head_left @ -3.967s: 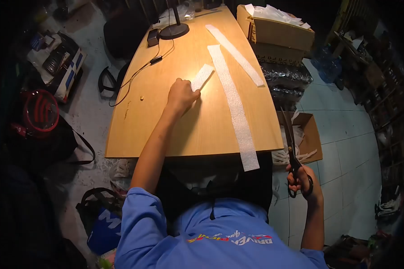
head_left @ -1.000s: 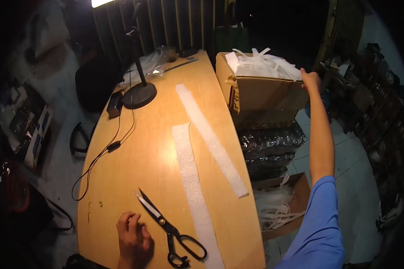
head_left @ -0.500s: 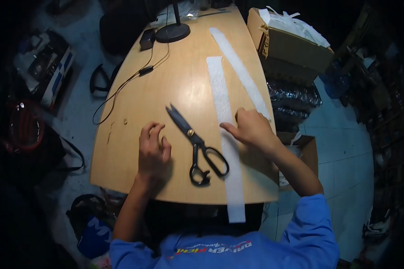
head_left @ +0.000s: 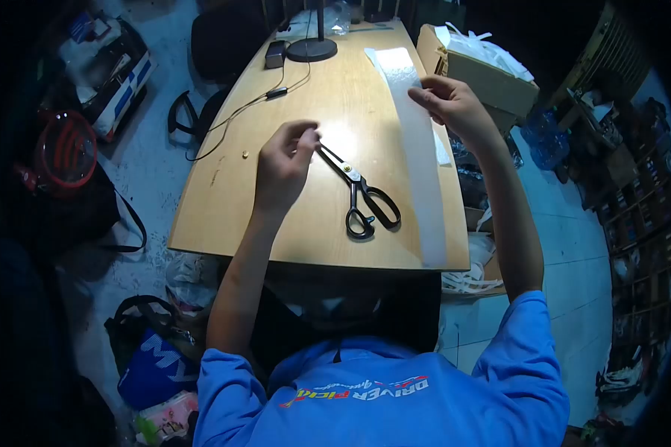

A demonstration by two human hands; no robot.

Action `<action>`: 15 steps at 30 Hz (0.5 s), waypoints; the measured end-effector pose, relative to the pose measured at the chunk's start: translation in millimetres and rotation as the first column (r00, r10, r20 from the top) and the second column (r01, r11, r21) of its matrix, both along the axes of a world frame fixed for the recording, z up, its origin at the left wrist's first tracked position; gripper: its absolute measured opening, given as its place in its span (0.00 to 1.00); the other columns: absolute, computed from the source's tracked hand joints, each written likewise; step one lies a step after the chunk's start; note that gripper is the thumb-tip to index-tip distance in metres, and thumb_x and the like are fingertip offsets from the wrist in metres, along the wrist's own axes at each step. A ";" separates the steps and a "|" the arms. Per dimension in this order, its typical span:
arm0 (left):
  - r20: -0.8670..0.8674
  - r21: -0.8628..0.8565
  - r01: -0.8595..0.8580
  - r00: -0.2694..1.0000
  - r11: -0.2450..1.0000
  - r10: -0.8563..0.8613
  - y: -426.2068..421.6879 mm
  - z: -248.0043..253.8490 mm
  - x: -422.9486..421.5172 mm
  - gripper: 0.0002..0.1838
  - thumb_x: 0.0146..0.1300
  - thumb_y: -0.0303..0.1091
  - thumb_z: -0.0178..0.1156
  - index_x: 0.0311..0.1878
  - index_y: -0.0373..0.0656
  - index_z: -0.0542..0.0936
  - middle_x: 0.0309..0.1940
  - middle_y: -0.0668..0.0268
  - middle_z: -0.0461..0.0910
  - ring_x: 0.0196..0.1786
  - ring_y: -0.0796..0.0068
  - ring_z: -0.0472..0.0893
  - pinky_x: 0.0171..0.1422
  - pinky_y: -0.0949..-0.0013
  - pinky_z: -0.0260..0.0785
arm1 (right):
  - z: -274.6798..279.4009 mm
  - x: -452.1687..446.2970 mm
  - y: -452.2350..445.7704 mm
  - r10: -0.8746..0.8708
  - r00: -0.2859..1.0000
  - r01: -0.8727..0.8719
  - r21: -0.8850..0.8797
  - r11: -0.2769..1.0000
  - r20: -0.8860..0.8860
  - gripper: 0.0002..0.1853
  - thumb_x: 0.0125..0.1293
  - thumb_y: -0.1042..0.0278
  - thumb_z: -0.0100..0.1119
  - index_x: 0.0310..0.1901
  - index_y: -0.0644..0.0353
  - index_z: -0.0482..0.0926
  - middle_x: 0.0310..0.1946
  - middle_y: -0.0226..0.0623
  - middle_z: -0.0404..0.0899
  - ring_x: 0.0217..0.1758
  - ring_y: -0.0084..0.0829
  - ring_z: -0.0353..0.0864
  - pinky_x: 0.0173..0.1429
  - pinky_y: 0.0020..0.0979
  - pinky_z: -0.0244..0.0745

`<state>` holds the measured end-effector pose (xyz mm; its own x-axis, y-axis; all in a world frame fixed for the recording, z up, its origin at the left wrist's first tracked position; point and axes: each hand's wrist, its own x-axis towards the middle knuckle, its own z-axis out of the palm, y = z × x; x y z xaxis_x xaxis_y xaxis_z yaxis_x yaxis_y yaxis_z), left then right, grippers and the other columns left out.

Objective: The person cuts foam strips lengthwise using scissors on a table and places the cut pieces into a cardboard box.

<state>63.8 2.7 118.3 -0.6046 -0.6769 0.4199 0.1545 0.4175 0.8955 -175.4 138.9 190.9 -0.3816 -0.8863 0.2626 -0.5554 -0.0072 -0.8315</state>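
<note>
A long white strip [head_left: 423, 179] runs lengthwise along the right side of the table, partly over a second white strip [head_left: 442, 149]. My right hand [head_left: 458, 112] is at its right edge near the far end, thumb on the strip and fingers curled, seemingly pinching it. Large black-handled scissors [head_left: 353, 175] lie beside the strip, blades pointing away to the left. My left hand [head_left: 282, 164] is by the blade tips, with thumb and fingertips drawn together. It covers the tips, so whether it grips them is hidden.
A lamp base [head_left: 311, 50] stands at the table's far end, its black cable [head_left: 238, 119] running along the left side. A small object [head_left: 245, 155] lies left of my left hand. Beyond the right edge is a cardboard box [head_left: 477, 74] topped with white material.
The strip has shifted right and away from me, now overlapping the second one. My right hand has moved farther along the table; my left hand has come to the scissor tips. The view has shifted.
</note>
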 end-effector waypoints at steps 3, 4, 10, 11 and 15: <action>-0.195 0.410 0.387 0.922 0.826 -0.336 -4.2 39.6 -10.3 0.25 0.70 0.49 0.50 0.54 0.35 0.74 0.47 0.54 0.79 0.50 0.65 0.80 0.50 0.68 0.72 | 26.8 60.4 23.2 0.123 0.992 -0.124 -0.020 0.992 -0.022 0.17 0.66 0.54 0.60 0.41 0.63 0.80 0.24 0.26 0.74 0.25 0.14 0.67 0.29 0.19 0.61; -0.295 0.404 0.427 0.898 0.809 -0.327 -10.6 46.8 -18.0 0.27 0.70 0.52 0.48 0.55 0.35 0.73 0.48 0.54 0.79 0.50 0.65 0.80 0.51 0.66 0.72 | 28.0 80.3 30.1 0.191 0.981 -0.193 0.045 0.980 0.037 0.16 0.67 0.55 0.59 0.41 0.63 0.80 0.24 0.27 0.75 0.25 0.15 0.68 0.29 0.19 0.63; -0.369 0.330 0.266 0.920 0.906 -0.135 -5.0 73.6 -3.0 0.17 0.68 0.42 0.56 0.47 0.35 0.75 0.36 0.60 0.81 0.36 0.69 0.84 0.36 0.70 0.76 | -35.4 152.2 57.3 0.270 0.907 -0.345 0.202 0.916 0.324 0.14 0.70 0.59 0.54 0.41 0.64 0.79 0.26 0.32 0.77 0.28 0.19 0.77 0.29 0.22 0.71; -0.312 0.379 0.216 0.945 0.900 -0.096 2.3 69.9 2.3 0.17 0.68 0.42 0.56 0.46 0.35 0.75 0.35 0.60 0.81 0.33 0.69 0.84 0.32 0.71 0.76 | -45.4 151.6 58.5 0.281 0.886 -0.370 0.197 0.908 0.368 0.14 0.70 0.60 0.54 0.41 0.65 0.79 0.27 0.33 0.77 0.29 0.19 0.78 0.29 0.22 0.71; -0.219 0.289 0.134 0.973 0.948 -0.071 14.9 56.8 23.9 0.14 0.65 0.36 0.59 0.46 0.35 0.75 0.33 0.60 0.81 0.33 0.69 0.84 0.33 0.69 0.78 | -95.1 129.5 45.5 -0.057 0.880 0.063 -0.001 0.998 -0.471 0.15 0.65 0.64 0.58 0.47 0.66 0.76 0.36 0.46 0.78 0.42 0.41 0.79 0.48 0.36 0.75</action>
<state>87.7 17.6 175.0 -0.6005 -0.7290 0.3286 0.3741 0.1071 0.9212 -45.8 184.4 95.7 -0.2686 -0.8704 0.4125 -0.8804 0.0481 -0.4717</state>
